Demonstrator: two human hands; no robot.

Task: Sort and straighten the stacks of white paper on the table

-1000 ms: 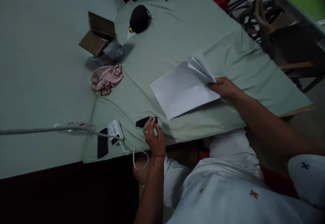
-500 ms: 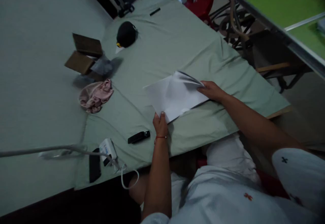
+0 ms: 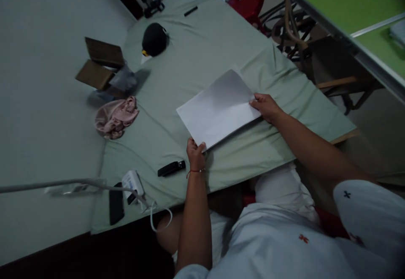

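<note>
White sheets of paper (image 3: 218, 108) are held in both hands just over the green cloth, their top sheet lying flat and blank. My left hand (image 3: 196, 154) grips the near left corner, thumb on top, a red string bracelet at its wrist. At the right end, my right hand (image 3: 266, 107) pinches the paper's edge with the thumb above and fingers beneath. A black stapler (image 3: 171, 168) rests on the cloth just left of my left hand. How many sheets there are I cannot tell.
On the cloth-covered table (image 3: 202, 55) are a black cap (image 3: 154, 39), an open cardboard box (image 3: 103, 70), pink cloth (image 3: 117, 116), a white power strip (image 3: 133, 185) with a cable, and a black phone (image 3: 116, 205). A green table (image 3: 341, 4) and red chair (image 3: 249, 0) stand beyond.
The fanned, lifted sheets at the far right have come down into one flat, even stack. Both hands keep their hold; the left thumb has shifted slightly at the corner.
</note>
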